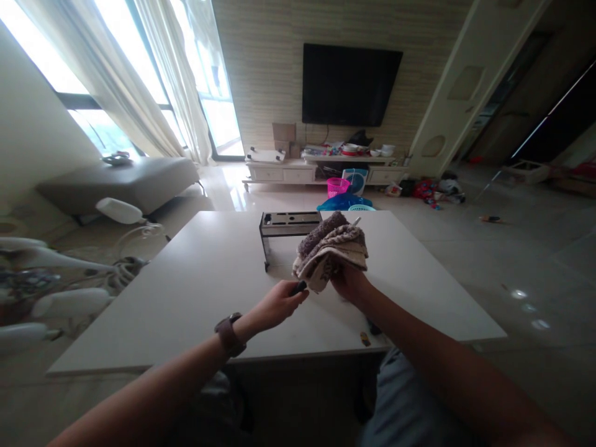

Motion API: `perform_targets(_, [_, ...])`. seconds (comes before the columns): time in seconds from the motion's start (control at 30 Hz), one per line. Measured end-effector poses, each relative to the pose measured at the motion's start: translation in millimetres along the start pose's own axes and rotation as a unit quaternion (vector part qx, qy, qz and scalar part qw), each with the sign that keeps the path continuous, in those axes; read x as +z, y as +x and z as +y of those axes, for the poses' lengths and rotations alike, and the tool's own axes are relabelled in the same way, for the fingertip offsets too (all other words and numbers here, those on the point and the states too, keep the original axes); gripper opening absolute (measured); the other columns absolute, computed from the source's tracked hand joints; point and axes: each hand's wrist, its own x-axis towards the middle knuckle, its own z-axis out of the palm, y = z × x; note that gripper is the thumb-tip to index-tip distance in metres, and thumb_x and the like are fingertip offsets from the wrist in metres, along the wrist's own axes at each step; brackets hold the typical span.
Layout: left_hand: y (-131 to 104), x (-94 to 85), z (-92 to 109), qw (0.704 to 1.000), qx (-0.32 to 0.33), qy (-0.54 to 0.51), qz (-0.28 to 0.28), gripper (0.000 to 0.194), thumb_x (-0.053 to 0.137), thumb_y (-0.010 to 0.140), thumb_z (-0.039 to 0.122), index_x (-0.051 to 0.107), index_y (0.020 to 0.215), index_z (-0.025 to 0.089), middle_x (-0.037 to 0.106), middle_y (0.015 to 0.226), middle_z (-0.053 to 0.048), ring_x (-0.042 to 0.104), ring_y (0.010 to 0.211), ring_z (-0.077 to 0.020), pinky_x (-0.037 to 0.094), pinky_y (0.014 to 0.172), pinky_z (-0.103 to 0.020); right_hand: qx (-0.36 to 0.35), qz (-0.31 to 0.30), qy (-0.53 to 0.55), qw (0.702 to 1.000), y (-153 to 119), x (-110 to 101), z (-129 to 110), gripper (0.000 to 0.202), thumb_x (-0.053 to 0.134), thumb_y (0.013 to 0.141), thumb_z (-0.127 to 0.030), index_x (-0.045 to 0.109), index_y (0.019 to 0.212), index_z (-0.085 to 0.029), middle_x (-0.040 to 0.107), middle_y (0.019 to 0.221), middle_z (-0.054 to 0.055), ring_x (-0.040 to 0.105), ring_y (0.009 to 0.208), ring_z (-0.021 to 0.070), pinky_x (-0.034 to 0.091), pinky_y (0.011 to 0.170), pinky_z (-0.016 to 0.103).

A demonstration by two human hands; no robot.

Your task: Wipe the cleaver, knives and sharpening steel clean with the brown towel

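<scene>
My left hand [282, 302], with a watch on its wrist, is closed on a black handle [298, 288] over the white table. What the handle belongs to is mostly hidden; a pale tip [356, 221] shows beyond the cloth's far side. A bunched brown and beige cloth [331, 249] rests in my right hand [349, 280], whose fingers are largely covered by it. The cloth lies against the far end of the handle. Just behind and left of the cloth stands a metal rack [291, 223] with dark side legs.
The white table [209, 273] spreads beneath both hands. A small brown-yellow item [365, 339] lies near its front edge, beside a dark object partly behind my right forearm. Beyond the far edge are a pink basket [338, 187] and a blue bag [342, 202].
</scene>
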Motion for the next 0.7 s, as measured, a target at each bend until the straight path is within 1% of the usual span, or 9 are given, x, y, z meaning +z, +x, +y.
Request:
perform_targets(0.1, [-3,1.5,3,0.996,0.021,0.082,0.019,0.033,0.057,0.091,0.047,0.048,0.071,0.022,0.043,0.058,0.005,0.036,0.051,-0.0113,0.025,0.048,-0.027,0.029,-0.002,-0.011,1.000,5,-7,-7,0.029,0.079,0.073,-0.039,0.065,0.096,-0.027,0.076,0.101,0.000,0.068,0.111,0.0237,0.056,0.100,0.041])
perform_targets(0.17, [-5,1.1,5,0.988,0.045,0.145,0.028,0.032,0.055,0.091,0.043,0.046,0.069,0.022,0.045,0.060,0.003,0.036,0.055,-0.0123,0.026,0.051,-0.028,0.050,0.006,-0.002,0.999,9,-11,-11,0.029,0.079,0.075,-0.043,0.066,0.096,-0.026,0.078,0.099,0.002,0.069,0.111,0.0256,0.058,0.097,0.043])
perform_targets(0.27, [-7,0.2,6,0.978,0.063,0.198,0.015,0.032,0.052,0.093,0.042,0.046,0.070,0.021,0.046,0.063,0.003,0.036,0.059,-0.0128,0.026,0.053,-0.028,0.056,0.019,0.049,0.997,12,-12,-13,0.028,0.083,0.072,-0.035,0.067,0.093,-0.026,0.079,0.094,-0.001,0.073,0.105,0.0255,0.061,0.094,0.042])
perform_targets(0.37, [-7,-1.2,6,0.976,0.061,0.210,-0.004,0.032,0.051,0.094,0.042,0.046,0.072,0.020,0.045,0.065,0.004,0.035,0.060,-0.0122,0.028,0.054,-0.027,0.042,0.023,0.092,0.995,14,-11,-15,0.026,0.084,0.068,-0.025,0.066,0.088,-0.027,0.080,0.090,-0.003,0.075,0.098,0.0243,0.063,0.092,0.041])
perform_targets(0.5, [-7,-6.9,7,0.976,0.052,0.212,-0.011,0.033,0.051,0.094,0.043,0.046,0.072,0.020,0.045,0.065,0.004,0.035,0.059,-0.0114,0.027,0.054,-0.026,0.012,0.052,0.088,0.995,18,-13,-19,0.029,0.084,0.067,-0.018,0.067,0.089,-0.026,0.080,0.090,-0.004,0.076,0.099,0.0219,0.062,0.096,0.038])
perform_targets(0.6, [-7,-11.9,9,0.980,0.033,0.196,-0.025,0.034,0.052,0.094,0.044,0.046,0.071,0.020,0.045,0.061,0.005,0.035,0.056,-0.0108,0.026,0.052,-0.026,-0.018,0.077,0.067,0.995,23,-18,-22,0.033,0.084,0.066,-0.017,0.068,0.093,-0.027,0.080,0.091,-0.005,0.076,0.102,0.0202,0.061,0.098,0.038])
perform_targets(0.7, [-7,-13.3,8,0.985,0.019,0.169,-0.032,0.034,0.053,0.094,0.045,0.046,0.072,0.021,0.044,0.059,0.005,0.035,0.053,-0.0103,0.025,0.050,-0.026,-0.015,0.057,0.066,0.996,27,-23,-23,0.031,0.084,0.067,-0.020,0.068,0.093,-0.026,0.080,0.090,-0.005,0.076,0.097,0.0201,0.062,0.096,0.038])
